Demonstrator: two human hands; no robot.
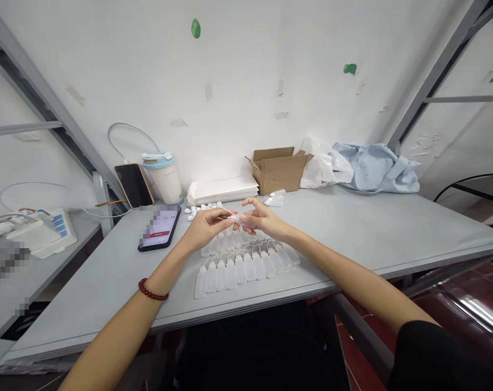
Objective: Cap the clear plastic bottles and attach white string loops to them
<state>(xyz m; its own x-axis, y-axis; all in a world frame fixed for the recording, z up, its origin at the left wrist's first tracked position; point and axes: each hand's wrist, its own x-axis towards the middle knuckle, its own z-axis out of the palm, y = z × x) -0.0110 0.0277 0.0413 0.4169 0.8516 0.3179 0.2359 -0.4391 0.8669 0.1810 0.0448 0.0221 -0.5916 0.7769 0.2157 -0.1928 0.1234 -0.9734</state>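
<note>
My left hand (206, 227) and my right hand (263, 220) meet above the table, fingertips pinched on a small translucent squeeze bottle (238, 219). My left fingers are at its pale end, where a thin white tube shows; my right thumb and fingers close round the other side. Much of the bottle is hidden by the fingers. Below them lies a slanting row of similar bottles (230, 274) with white caps and thin bent tubes. Another row (214, 245) is partly covered by my hands. Behind my left hand sits a pile of small white caps (191, 212).
At the left are a lit phone (160, 228), a dark phone (134, 185) and a tumbler (165, 179). Along the wall stand a white stack (224, 189), a cardboard box (281, 172), a plastic bag (326, 165) and a light-blue bag (377, 168). A few bottles (275, 199) lie before the box.
</note>
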